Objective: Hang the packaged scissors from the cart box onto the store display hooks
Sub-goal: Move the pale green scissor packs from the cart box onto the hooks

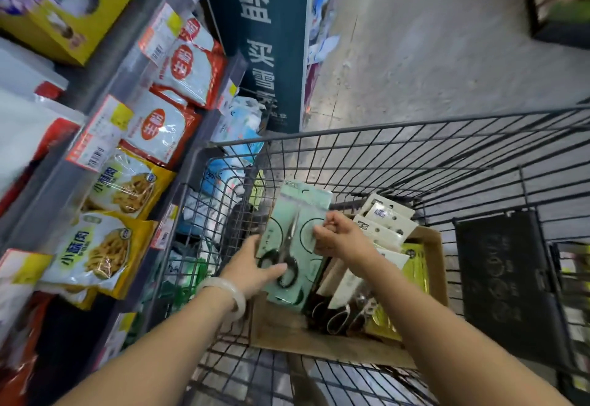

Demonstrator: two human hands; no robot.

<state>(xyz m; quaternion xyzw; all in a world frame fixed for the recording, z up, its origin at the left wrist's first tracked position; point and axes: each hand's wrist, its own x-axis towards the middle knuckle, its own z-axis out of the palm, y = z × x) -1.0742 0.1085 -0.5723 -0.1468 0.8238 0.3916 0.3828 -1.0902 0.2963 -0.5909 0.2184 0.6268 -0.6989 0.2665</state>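
Note:
A pack of black-handled scissors on a mint-green card (298,214) stands tilted above the cardboard box (319,342) in the wire cart (383,156). My left hand (252,265) grips its lower left edge, thumb across the handles. My right hand (338,236) pinches the card's right edge. More carded packs (386,223) and loose scissors (338,316) lie in the box to the right. No display hooks are in view.
Shelves on the left hold yellow and red-white snack bags (111,246) with price tags (95,137). A dark teal sign panel (265,38) stands ahead of the cart. Grey floor (431,54) lies to the right, and a black cart flap (504,262) is at the right side.

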